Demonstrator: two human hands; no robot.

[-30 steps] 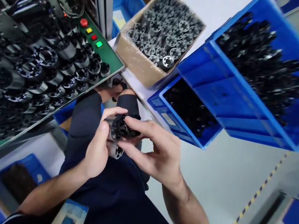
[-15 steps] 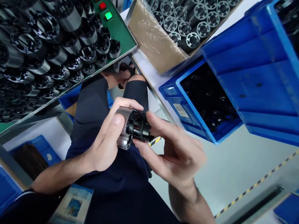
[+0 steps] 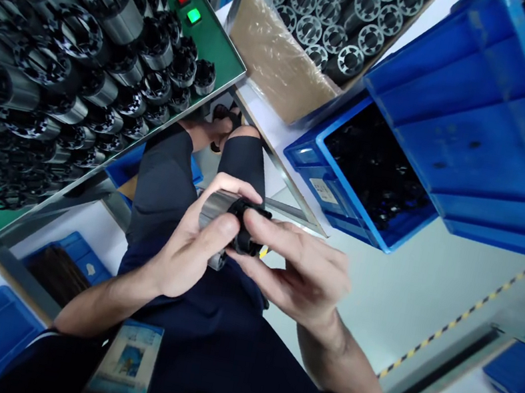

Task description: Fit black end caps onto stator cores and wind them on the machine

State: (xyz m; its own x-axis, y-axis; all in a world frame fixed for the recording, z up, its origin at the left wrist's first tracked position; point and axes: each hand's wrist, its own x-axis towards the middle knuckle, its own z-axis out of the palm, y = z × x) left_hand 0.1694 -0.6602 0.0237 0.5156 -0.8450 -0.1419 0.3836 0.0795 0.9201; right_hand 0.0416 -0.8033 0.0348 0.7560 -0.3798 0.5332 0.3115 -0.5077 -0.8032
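Note:
My left hand point(image 3: 188, 254) is closed around a silver metal cylinder point(image 3: 215, 206), its thumb lying over the front. A black plastic end piece point(image 3: 245, 242) sits at the cylinder's right end; how deep it goes in is hidden by my fingers. With thumb and fingertips, my right hand point(image 3: 303, 268) pinches this black piece from the right. Below my left thumb shows the end of a second silver metal part point(image 3: 217, 260), mostly covered by the hand. Both hands are above my lap.
Rows of metal cylinders with black tops point(image 3: 101, 90) stand on a green bench with lit buttons point(image 3: 193, 16) at left. A cardboard box point(image 3: 274, 70) of metal tubes is ahead. Blue bins point(image 3: 325, 184) of black parts stand at right.
The black piece and the metal cylinder are closer together, with less of the black piece showing. My right hand has moved slightly left, and my left thumb has shifted right onto the joint.

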